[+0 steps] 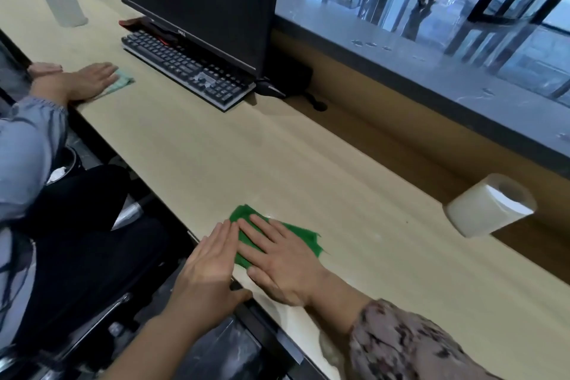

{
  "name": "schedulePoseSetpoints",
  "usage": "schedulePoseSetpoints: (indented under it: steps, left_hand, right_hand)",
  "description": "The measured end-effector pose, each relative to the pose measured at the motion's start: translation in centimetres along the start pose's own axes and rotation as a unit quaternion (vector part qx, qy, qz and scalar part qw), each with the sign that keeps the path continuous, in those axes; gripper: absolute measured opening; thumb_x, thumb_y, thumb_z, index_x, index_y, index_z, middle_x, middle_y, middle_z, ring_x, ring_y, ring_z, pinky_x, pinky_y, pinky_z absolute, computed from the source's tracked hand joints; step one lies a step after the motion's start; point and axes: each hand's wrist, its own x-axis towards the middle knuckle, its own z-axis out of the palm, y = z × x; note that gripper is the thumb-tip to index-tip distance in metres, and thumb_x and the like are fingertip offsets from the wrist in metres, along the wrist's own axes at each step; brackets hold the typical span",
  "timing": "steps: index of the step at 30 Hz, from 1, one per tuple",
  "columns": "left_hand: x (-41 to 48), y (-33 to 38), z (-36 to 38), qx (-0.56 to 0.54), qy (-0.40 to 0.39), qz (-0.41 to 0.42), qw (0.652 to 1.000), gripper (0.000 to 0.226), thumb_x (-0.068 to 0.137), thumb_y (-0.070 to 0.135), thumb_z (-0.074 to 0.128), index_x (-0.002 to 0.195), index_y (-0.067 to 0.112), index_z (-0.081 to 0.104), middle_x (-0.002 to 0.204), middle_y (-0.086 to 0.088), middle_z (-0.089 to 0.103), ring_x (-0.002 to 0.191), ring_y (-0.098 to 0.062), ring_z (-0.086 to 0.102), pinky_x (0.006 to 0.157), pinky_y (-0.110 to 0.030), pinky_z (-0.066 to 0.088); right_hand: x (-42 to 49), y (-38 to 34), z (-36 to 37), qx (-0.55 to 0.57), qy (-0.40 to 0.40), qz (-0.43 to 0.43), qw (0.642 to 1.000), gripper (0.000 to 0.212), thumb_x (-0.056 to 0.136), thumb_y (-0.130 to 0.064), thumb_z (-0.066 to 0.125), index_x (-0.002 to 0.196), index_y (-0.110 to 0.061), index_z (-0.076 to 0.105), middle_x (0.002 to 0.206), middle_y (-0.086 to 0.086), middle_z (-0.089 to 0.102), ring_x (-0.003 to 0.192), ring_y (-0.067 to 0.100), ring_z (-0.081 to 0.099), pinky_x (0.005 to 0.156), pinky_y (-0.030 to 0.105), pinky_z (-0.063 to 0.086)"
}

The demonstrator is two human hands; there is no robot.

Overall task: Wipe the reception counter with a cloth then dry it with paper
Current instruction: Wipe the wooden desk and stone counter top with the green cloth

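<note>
Head view. Right hand (277, 256) laid flat, fingers straight and close together, pressing a green cloth (303, 234) onto the pale reception counter (277, 157); nothing curled round or pinched. Left hand (209, 259) likewise flat and unclenched, just beside the right, fingertips touching the cloth's edge, thumb at the counter's front lip.

Cloth directly under the right palm, showing beyond the fingertips and past the little-finger side. Vivid green, thin, rumpled, ragged along the exposed edge.

Handling, as judged: soft, light and limp, possibly damp and so inclined to cling to the surface. Best driven by flat palm pressure over its middle, or gathered at a free corner for lifting.

Paper roll (487, 207) on its side, well apart on the right hand's little-finger side. Probably light, squashable, apt to roll; best taken round the barrel. Drying step judged not yet begun.

Far beyond the left fingertips: keyboard (185, 66) and another person's hand (89, 80) on a paler cloth (123, 82).
</note>
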Motion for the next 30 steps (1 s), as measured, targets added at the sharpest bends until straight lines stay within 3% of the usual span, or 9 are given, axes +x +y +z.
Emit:
schedulePoseSetpoints:
  steps: [3,8,14,20,22,24,27,28,30]
  left_hand:
    - [0.6,0.0,-0.2,0.025,-0.001,0.001,1.000,0.119,0.078,0.055,0.066,0.149,0.011,-0.018,0.155,-0.001,-0.025,0.139,-0.009,-0.027,0.111,-0.022,-0.016]
    - [1.4,0.0,-0.5,0.065,-0.039,0.016,0.997,0.119,0.078,0.055,0.067,0.149,0.013,-0.019,0.149,0.003,-0.032,0.139,-0.009,-0.027,0.112,-0.024,-0.015]
    - [2.5,1.8,-0.3,0.076,-0.109,0.043,0.990,0.112,0.077,0.050,0.066,0.152,0.018,-0.012,0.160,0.000,-0.018,0.147,-0.010,-0.015,0.115,-0.024,-0.011]
    - [3.0,5.3,0.5,0.059,-0.125,0.063,0.988,0.094,0.086,0.050,0.052,0.154,0.020,-0.007,0.161,0.003,-0.014,0.147,-0.008,-0.012,0.120,-0.027,-0.005]
    - [3.2,6.1,0.7,0.051,-0.126,0.057,0.989,0.090,0.088,0.047,0.050,0.154,0.019,-0.005,0.161,0.003,-0.013,0.148,-0.009,-0.011,0.120,-0.028,-0.002]
    - [3.4,6.6,0.9,0.046,-0.130,0.043,0.989,0.091,0.087,0.047,0.052,0.154,0.018,-0.003,0.161,0.002,-0.011,0.148,-0.011,-0.009,0.120,-0.029,0.004]
    - [3.6,7.1,1.1,0.050,-0.133,0.025,0.990,0.094,0.083,0.051,0.058,0.154,0.017,0.006,0.162,0.001,-0.001,0.149,-0.013,-0.001,0.120,-0.031,0.014]
    - [3.7,7.4,1.1,0.053,-0.132,0.019,0.990,0.093,0.080,0.051,0.060,0.153,0.018,0.013,0.161,0.001,0.009,0.149,-0.015,0.008,0.116,-0.030,0.023]
    - [4.0,7.6,0.8,0.061,-0.118,0.010,0.991,0.077,0.074,0.052,0.062,0.139,0.019,0.036,0.140,0.004,0.040,0.132,-0.018,0.038,0.093,-0.029,0.040]
  right_hand:
    - [4.5,1.5,-0.9,-0.001,0.001,0.016,1.000,0.054,0.101,-0.042,0.025,0.152,-0.026,0.020,0.161,0.001,0.003,0.148,0.020,-0.003,0.120,0.037,-0.001]
    - [6.8,6.5,-2.6,-0.013,0.005,0.148,0.989,0.055,0.101,-0.045,0.017,0.153,-0.031,0.003,0.161,0.001,-0.007,0.148,0.019,-0.011,0.120,0.037,-0.003]
    - [-0.6,13.3,-3.2,0.008,-0.003,0.345,0.938,0.057,0.102,-0.045,0.015,0.153,-0.028,-0.002,0.161,0.004,-0.010,0.148,0.021,-0.010,0.121,0.037,0.001]
    - [-8.3,10.1,-1.2,0.001,0.025,0.409,0.912,0.062,0.096,-0.047,0.004,0.154,-0.025,-0.002,0.161,0.006,-0.005,0.148,0.024,-0.009,0.119,0.036,-0.003]
    - [-9.5,7.4,-1.2,0.021,0.028,0.407,0.913,0.065,0.093,-0.049,-0.001,0.153,-0.025,-0.006,0.160,0.005,-0.009,0.147,0.023,-0.014,0.119,0.036,-0.007]
    - [-9.8,4.2,-0.7,0.029,0.028,0.387,0.921,0.062,0.096,-0.048,0.007,0.153,-0.027,-0.004,0.159,0.005,-0.009,0.145,0.025,-0.016,0.118,0.038,-0.008]
    - [-8.7,1.4,0.0,0.026,0.036,0.300,0.953,0.057,0.096,-0.045,0.031,0.149,-0.024,0.030,0.155,0.009,0.027,0.143,0.032,0.023,0.110,0.042,0.014]
    - [-8.3,1.7,0.1,0.011,0.040,0.267,0.963,0.056,0.096,-0.045,0.033,0.148,-0.024,0.034,0.153,0.009,0.030,0.142,0.032,0.028,0.110,0.041,0.015]
    - [-6.9,3.4,-0.4,0.008,0.013,0.201,0.979,0.056,0.099,-0.044,0.027,0.151,-0.026,0.023,0.158,0.006,0.015,0.147,0.028,0.014,0.116,0.038,0.003]
